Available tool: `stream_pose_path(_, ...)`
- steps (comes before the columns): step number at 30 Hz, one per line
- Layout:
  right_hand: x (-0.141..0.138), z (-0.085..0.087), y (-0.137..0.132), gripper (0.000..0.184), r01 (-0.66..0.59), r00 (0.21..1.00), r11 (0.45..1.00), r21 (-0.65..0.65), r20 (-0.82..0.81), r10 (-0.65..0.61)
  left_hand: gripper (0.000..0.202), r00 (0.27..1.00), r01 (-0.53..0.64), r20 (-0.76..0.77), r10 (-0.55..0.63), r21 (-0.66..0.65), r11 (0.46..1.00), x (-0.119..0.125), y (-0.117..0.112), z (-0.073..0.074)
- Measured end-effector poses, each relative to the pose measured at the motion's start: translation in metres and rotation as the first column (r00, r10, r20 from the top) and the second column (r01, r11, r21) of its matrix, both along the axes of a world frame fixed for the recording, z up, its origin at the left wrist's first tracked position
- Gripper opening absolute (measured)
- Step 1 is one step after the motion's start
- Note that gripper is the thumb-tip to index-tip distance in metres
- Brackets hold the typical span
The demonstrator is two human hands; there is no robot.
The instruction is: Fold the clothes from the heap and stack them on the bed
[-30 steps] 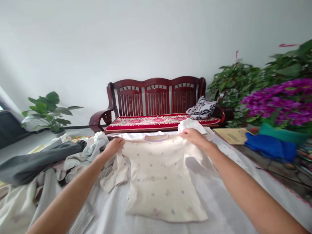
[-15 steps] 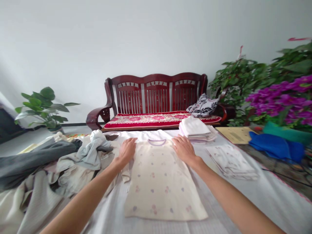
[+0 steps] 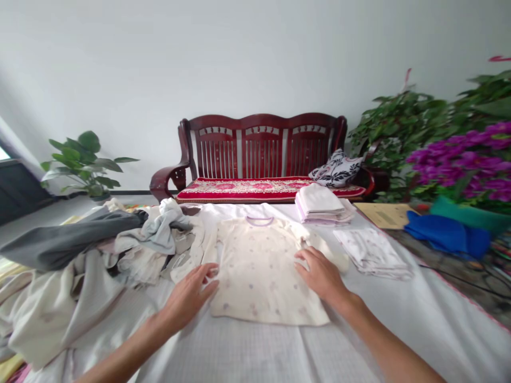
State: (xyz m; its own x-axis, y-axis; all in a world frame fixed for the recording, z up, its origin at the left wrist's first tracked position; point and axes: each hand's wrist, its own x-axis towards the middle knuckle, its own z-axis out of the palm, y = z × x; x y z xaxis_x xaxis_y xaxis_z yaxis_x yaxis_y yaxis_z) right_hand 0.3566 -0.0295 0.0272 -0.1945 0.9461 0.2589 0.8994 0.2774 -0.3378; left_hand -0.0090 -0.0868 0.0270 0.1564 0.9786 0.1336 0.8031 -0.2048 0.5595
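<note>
A small cream shirt (image 3: 259, 266) with faint printed dots and a lilac neckline lies flat on the white cloth of the table (image 3: 279, 351). My left hand (image 3: 189, 295) rests palm down on the shirt's lower left side, fingers stretched out. My right hand (image 3: 319, 274) lies flat on its right side, fingers spread. Neither hand holds anything.
A heap of unfolded grey and cream clothes (image 3: 99, 255) fills the left. A stack of folded white clothes (image 3: 321, 205) and a folded patterned piece (image 3: 373, 252) lie at the right. Beyond stand a red wooden bench (image 3: 259, 165), potted plants (image 3: 459, 154) and a blue cloth (image 3: 447, 236).
Both hands have slid from the shirt's shoulders, near the neckline, down along its sides towards the hem. The shirt now lies flatter.
</note>
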Motion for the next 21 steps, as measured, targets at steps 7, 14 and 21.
stream_pose_path(7,0.020,-0.003,-0.046,0.043,0.194,0.981,0.932,-0.306,0.044,-0.190,0.062,0.957,-0.065,0.267,0.114,-0.185,0.981,0.018,-0.024,-0.013)
stream_pose_path(14,0.018,-0.024,-0.047,0.052,0.066,0.936,0.962,-0.265,-0.317,-0.151,0.064,0.744,-0.083,0.610,0.271,-0.318,0.944,0.034,-0.013,-0.013)
stream_pose_path(21,0.038,-0.028,-0.045,0.038,-0.001,0.952,0.945,-0.327,-0.289,-0.099,0.042,0.998,-0.058,-0.040,0.049,-0.271,0.961,0.012,-0.032,-0.002)
